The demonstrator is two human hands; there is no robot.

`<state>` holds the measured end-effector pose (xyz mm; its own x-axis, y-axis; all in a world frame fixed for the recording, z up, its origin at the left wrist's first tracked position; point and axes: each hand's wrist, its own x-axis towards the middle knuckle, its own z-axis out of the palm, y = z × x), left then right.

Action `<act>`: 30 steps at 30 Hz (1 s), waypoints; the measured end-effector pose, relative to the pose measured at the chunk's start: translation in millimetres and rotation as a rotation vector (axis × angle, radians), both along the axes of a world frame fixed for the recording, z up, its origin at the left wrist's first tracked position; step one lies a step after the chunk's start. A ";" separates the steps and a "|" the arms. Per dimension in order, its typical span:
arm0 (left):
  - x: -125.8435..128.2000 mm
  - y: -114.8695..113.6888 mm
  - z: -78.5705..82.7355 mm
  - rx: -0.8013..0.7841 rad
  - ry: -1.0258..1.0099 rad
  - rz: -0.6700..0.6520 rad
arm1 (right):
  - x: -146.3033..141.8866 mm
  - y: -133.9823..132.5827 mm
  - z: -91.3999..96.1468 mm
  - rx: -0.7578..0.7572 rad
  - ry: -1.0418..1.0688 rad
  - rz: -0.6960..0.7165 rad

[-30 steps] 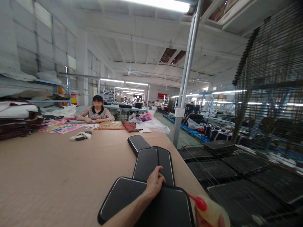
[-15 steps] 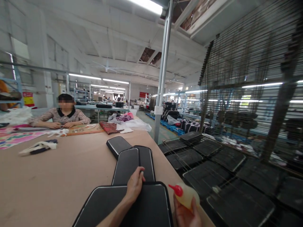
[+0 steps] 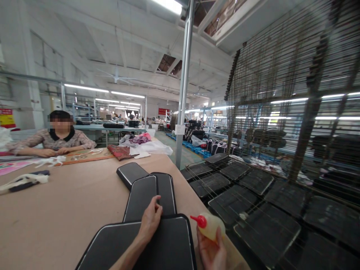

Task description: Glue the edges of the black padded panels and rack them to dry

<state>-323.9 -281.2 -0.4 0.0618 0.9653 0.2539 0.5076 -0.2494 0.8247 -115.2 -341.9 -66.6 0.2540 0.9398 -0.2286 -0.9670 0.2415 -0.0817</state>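
Black panel (image 3: 165,243) with a thin pale-grey rim, lying on the tan table (image 3: 70,202); at the table's right edge, a cloudy yellowish squeeze bottle (image 3: 213,228) with a red nozzle (image 3: 200,221). At the table's far end – a small-flowered blouse (image 3: 77,139) with black collar, a dark red patterned cloth (image 3: 119,152)

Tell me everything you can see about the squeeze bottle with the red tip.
The squeeze bottle is soft-looking, translucent yellowish plastic with a red cone nozzle. It is tilted almost onto its side, with the nozzle pointing left toward the corner of the near black panel. The right hand grips its lower body from below, above the right edge of the table. Its base is hidden.
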 end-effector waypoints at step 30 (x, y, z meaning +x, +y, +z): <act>-27.0 -51.8 87.5 0.022 0.435 -0.375 | -6.3 -2.5 7.9 0.023 -0.042 -0.012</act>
<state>-350.8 -332.9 87.1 0.5024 0.8518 0.1483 0.6726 -0.4928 0.5521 -121.5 -344.5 -58.6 0.2736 0.9417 -0.1957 -0.9600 0.2549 -0.1159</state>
